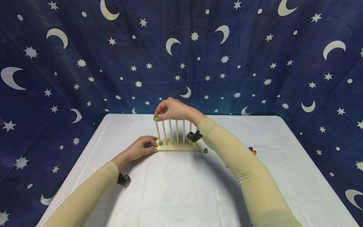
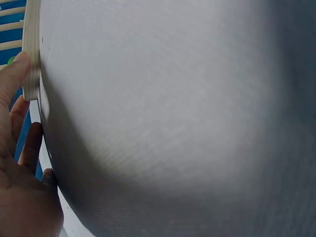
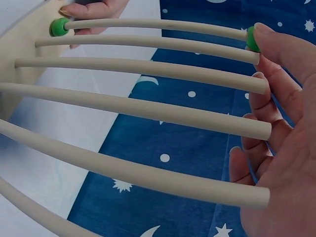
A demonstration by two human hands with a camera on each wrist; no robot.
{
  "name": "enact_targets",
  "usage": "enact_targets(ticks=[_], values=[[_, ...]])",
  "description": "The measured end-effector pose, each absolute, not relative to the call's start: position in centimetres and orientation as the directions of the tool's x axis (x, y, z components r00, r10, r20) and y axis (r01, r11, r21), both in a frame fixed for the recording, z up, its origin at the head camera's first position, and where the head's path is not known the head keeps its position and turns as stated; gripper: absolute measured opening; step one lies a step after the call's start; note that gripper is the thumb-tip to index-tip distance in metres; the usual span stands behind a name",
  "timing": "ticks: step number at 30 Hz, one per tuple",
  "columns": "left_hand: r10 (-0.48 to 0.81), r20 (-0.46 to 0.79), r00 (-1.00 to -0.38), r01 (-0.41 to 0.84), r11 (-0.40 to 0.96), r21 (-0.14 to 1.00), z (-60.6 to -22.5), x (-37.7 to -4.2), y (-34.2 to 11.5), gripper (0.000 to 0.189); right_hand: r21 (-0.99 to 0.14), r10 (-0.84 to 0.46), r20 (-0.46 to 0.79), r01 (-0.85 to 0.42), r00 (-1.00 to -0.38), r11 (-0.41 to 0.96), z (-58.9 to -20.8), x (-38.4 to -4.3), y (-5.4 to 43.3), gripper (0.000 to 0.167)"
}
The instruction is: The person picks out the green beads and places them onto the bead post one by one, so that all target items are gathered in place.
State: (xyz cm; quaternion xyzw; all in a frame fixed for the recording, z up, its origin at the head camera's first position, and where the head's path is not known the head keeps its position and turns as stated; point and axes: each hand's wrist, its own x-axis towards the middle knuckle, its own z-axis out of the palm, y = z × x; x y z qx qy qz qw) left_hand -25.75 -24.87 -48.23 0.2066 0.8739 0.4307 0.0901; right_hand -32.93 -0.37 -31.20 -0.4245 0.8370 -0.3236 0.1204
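Observation:
A wooden peg rack stands on the table, with several upright rods point(image 3: 163, 106) rising from a flat base point(image 1: 181, 147). At the foot of the leftmost rod sits one green bead point(image 1: 160, 143). My right hand point(image 1: 177, 109) pinches another green bead point(image 3: 253, 39) between thumb and finger at the top of that same rod. Its other fingers lie behind the neighbouring rod tips in the right wrist view. My left hand point(image 1: 141, 147) grips the left end of the base, thumb on the near side, as the left wrist view shows too.
Right of the base lies a loose green bead point(image 1: 205, 150). Farther right are a purple bead point(image 1: 250, 148) and an orange bead point(image 1: 254, 152), beside the right sleeve. A white cloth point(image 1: 170, 189) covers the table; a dark blue curtain point(image 1: 181, 37) with moons and stars hangs behind.

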Motion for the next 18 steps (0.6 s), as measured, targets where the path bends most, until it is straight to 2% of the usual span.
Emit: enact_targets(ticks=[9,14,18], values=[[0.441,0.026,-0.897,0.291,0.545,0.786,-48.12,-25.73,-24.84,0.008,-0.628,-0.783,0.074,-0.639,-0.618,0.445,-31.39,-32.98,-0.36,0.016],[0.439,0.027,-0.898,0.288,0.541,0.79,-48.17,-25.77,-24.81,0.008,-0.642,-0.783,0.08,-0.632,-0.617,0.434,-31.26,-33.2,-0.02,0.021],[0.437,0.027,-0.899,0.287,0.542,0.79,-48.31,-25.82,-24.84,0.008,-0.665,-0.776,0.094,-0.619,-0.624,0.418,-30.77,-33.2,0.5,0.02]])
